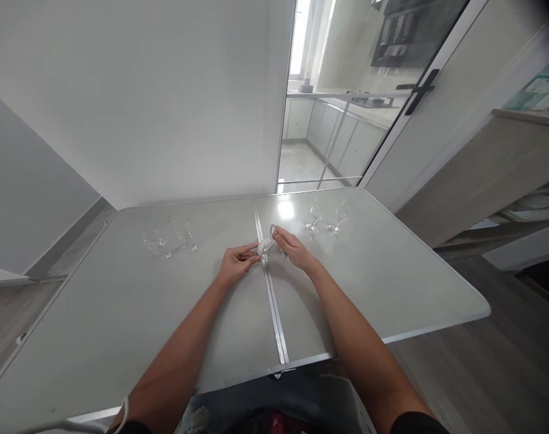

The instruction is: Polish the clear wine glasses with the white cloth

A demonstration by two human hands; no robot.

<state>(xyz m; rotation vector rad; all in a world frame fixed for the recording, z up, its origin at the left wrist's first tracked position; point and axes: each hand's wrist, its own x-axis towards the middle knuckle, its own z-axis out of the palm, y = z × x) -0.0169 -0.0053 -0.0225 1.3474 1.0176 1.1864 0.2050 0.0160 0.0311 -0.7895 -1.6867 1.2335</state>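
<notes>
Both my hands meet over the centre seam of a grey folding table. My left hand pinches a small white cloth or tissue. My right hand is closed around a clear glass that the white cloth is pressed against; the glass is mostly hidden by my fingers. Two clear stemmed glasses stand upright at the back right. Several clear glasses stand at the back left.
A white wall rises behind the table. A glass door with a black handle opens onto a kitchen at the back right. A low shelf unit stands to the right on a wooden floor.
</notes>
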